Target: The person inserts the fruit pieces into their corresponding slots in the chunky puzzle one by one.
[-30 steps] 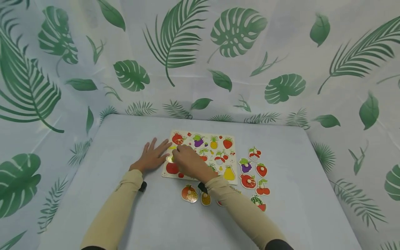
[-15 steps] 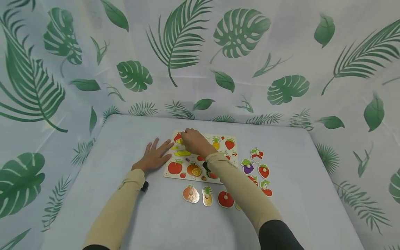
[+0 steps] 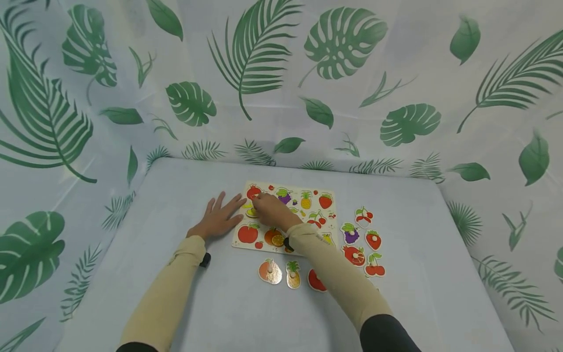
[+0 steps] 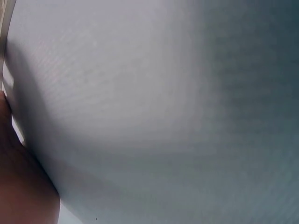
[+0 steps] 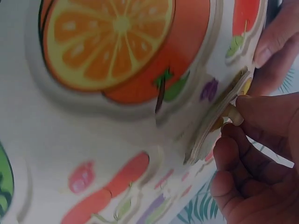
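Since half a second ago, the right hand (image 3: 271,211) is shifted back toward the wearer, and the yellow piece (image 3: 252,213) is carried with it, off the pomegranate picture (image 3: 253,191) that is now seen just beyond the fingertips. The right thumb and fingers are clamped on the piece's pale knob (image 5: 234,115); the left hand (image 3: 215,222) is laid flat with fingers straight and spread, its tips at the board's left edge.

The piece is held over the left part of the board (image 3: 303,189), just below the right fingertips; whether it is seated cannot be told. In the right wrist view it is seen nearly edge-on, its long axis slanted from lower left to upper right, its knob side turned toward the thumb. Its outline is partly hidden in the head view.

The piece is flat and thin, with a layered pale edge; the knob is short and rounded. The board is flat, cream, with fruit-shaped recesses, including a printed orange (image 5: 117,42) with a smooth finish. Nearer the wearer than the right hand, a glossy orange piece (image 3: 270,272) and an elongated pineapple piece (image 3: 292,275) are laid; to its right, a lobed grape piece (image 3: 350,233).
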The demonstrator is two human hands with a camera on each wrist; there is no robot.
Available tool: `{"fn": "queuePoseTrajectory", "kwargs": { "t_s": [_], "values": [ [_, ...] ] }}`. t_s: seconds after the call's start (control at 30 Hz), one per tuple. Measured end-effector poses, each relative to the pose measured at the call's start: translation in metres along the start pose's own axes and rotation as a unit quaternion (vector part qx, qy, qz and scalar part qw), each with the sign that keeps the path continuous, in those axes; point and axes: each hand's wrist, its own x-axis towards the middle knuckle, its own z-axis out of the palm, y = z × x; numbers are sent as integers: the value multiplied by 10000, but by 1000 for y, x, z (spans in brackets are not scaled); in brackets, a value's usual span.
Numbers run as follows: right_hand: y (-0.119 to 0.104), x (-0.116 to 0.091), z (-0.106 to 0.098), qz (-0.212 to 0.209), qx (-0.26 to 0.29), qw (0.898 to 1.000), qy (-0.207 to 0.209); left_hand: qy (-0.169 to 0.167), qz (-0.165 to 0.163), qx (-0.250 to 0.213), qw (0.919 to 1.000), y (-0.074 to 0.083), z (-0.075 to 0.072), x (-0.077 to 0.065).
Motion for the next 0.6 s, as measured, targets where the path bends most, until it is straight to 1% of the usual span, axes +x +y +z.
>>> {"fn": "queuePoseTrajectory", "kwargs": {
  "t_s": [0.23, 0.43, 0.6],
  "values": [
    [-4, -2, 4, 101, 10, 9999, 16, -21, -37, -42, 10000, 0, 1, 1],
    [0, -1, 4, 121, -124, 9998, 27, -65, -29, -40, 10000, 8, -8, -3],
    [0, 0, 6, 83, -20, 10000, 34, -29, -4, -43, 10000, 10, -11, -5]
  ]
}}
